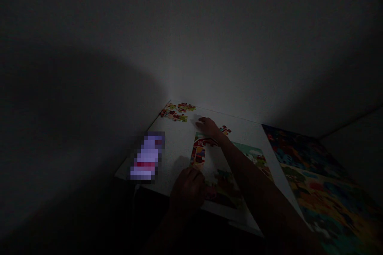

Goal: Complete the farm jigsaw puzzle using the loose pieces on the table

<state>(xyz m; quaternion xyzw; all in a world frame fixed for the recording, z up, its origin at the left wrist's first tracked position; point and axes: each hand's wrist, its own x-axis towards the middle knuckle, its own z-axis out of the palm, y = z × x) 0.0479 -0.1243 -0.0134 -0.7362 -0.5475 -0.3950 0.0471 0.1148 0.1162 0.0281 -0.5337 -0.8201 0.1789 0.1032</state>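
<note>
A partly assembled jigsaw puzzle (209, 159) with a red barn and green areas lies on the white table (176, 147). My right hand (209, 127) rests at its far edge, fingers apart, holding nothing, next to a loose puzzle piece (225, 130). My left hand (188, 189) is curled at the near edge of the puzzle, its fingertips by a dim piece (211, 192). Whether they grip it is hidden in the dark. A heap of loose puzzle pieces (176, 111) lies in the far corner of the table.
A pixelated, blurred purple-and-white object (146, 157) stands at the table's left. A large colourful picture sheet or puzzle box (317, 183) lies to the right of the table. A white wall (191, 48) rises behind. The room is very dim.
</note>
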